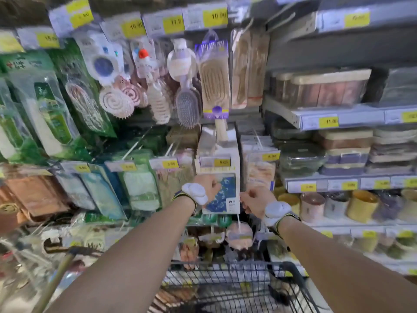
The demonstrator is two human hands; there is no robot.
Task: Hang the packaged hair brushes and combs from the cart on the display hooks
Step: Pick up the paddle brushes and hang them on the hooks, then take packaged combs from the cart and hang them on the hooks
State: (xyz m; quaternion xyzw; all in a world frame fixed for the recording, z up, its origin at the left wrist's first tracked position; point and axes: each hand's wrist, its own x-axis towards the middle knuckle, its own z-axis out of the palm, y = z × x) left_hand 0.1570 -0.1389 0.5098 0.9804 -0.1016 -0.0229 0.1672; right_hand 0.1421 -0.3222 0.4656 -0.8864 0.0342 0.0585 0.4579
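A white and blue boxed package (222, 195) hangs in the middle row of the display, under a yellow price tag. My left hand (209, 185) grips its left edge. My right hand (252, 201) pinches its lower right edge. Above it hang packaged brushes: a wooden paddle brush in purple card (214, 84), a clear-handled grey brush (187, 105) and a pink spiral brush (116, 101). The black wire cart (237, 283) stands below my arms, with several packaged items lying at its bottom left.
Green packaged items (49, 109) hang at the left. Shelves at the right hold lidded containers (322, 86) and cups (361, 205). Bare hooks (279, 16) stick out at the top right. A wooden handle (61, 269) leans at the lower left.
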